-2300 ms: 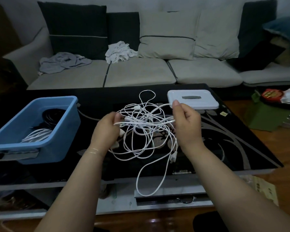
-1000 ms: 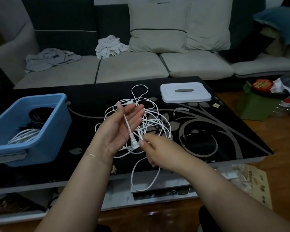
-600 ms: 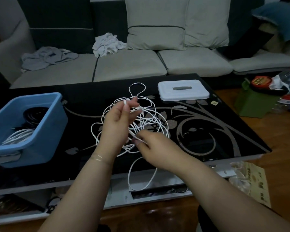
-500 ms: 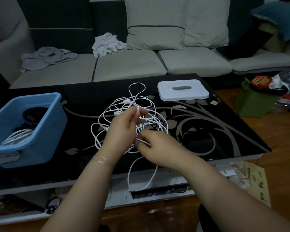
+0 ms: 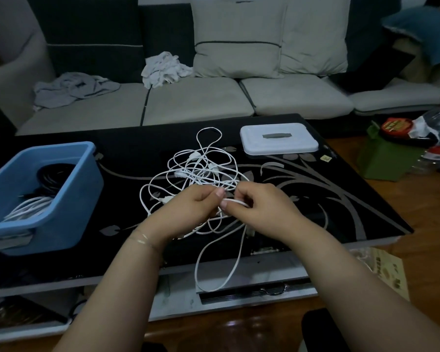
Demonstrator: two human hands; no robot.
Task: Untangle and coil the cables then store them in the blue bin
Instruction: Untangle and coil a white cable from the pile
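Observation:
A tangle of thin white cables lies on the black glass table, and one long loop hangs over the front edge. My left hand and my right hand meet just in front of the tangle, fingers curled. Between them they pinch a short stretch of white cable near a plug. The blue bin stands at the table's left and holds a coiled black cable and a coiled white one.
A white lid lies at the table's far right. Behind the table is a grey sofa with cushions and crumpled cloths. A green box and bottles stand on the wooden floor at right.
My left hand came down from the raised tangle toward the table's front. My right hand moved right and up to meet it, both now pinching one strand.

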